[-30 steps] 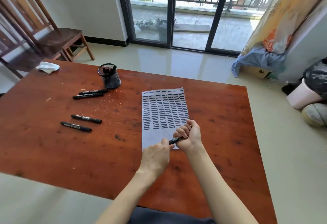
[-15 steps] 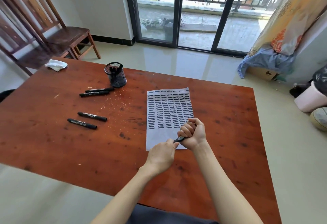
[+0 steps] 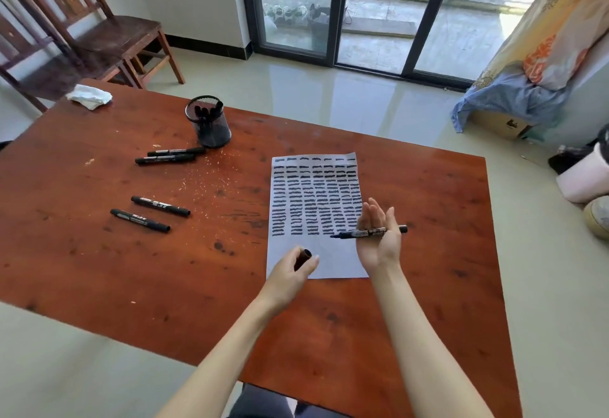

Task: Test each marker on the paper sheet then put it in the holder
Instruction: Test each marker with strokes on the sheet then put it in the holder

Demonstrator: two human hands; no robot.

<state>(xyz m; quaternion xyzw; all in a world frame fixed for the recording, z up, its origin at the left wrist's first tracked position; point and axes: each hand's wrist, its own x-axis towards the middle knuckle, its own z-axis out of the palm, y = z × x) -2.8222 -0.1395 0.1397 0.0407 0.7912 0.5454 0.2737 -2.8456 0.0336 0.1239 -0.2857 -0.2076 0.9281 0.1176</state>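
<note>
Item: marker (image 3: 369,233) — uncapped, lying crosswise in right hand (image 3: 379,239), tip pointing left over the sheet (image 3: 316,213), tail sticking out past the fingers on the right. Right-hand fingers spread and loose; marker rests across them with no proper writing grip yet.

Item: cap (image 3: 304,257) — in left hand (image 3: 291,272), fingers curled shut round it, open end showing. Hand hovers over the sheet's blank lower-left part.

Item: sheet — on table (image 3: 99,252), rows of black test strokes filling the upper approx. two-thirds; lower strip bare.

Item: holder (image 3: 207,122) — black mesh cup, far left of sheet, some markers already inside.

Item: spare markers, capped — one pair (image 3: 169,155) just beside holder, second pair (image 3: 150,213) nearer the person, well apart from sheet.

Step in hand, as judged: marker opened, stroke not yet made. To do it well — roll marker into a thumb-and-finger writing grip w/ tip down, place one short stroke in the bare strip under the last row, not over old marks. Left hand could pin the sheet's edge so paper doesn't slide. Keep cap in hand, ready for recapping. Risk: loose hold may let marker roll off the palm and smear paper.
</note>
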